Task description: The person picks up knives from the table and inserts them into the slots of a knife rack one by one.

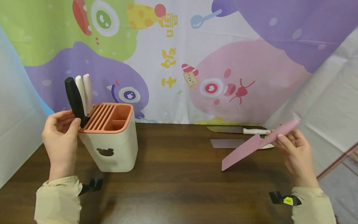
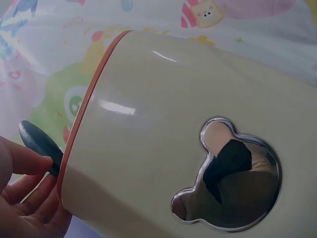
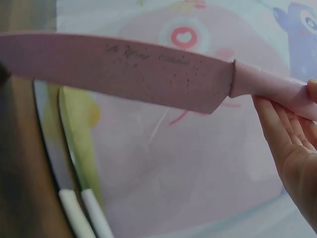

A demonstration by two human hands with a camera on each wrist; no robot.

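At the left, a cream knife block (image 1: 120, 152) with an orange slotted top stands upright. Black (image 1: 73, 95), white (image 1: 81, 91) and pale pink (image 1: 88, 90) handles rise from its rear left slots. My left hand (image 1: 60, 133) pinches the black-handled knife low on its handle, fingers close by the block's rim. Over at the right, my right hand (image 1: 297, 152) grips a pink kitchen knife (image 1: 241, 152) by its handle, raised above the table with the blade slanting down to the left. The right wrist view shows its broad pink blade (image 3: 124, 72) with faint lettering.
Two white-handled knives lie near the table's back right, one with a curved blade (image 1: 226, 129) and one with a squarer blade (image 1: 226, 143). A cartoon-print curtain (image 1: 173, 102) hangs behind the dark wooden table (image 1: 179, 186).
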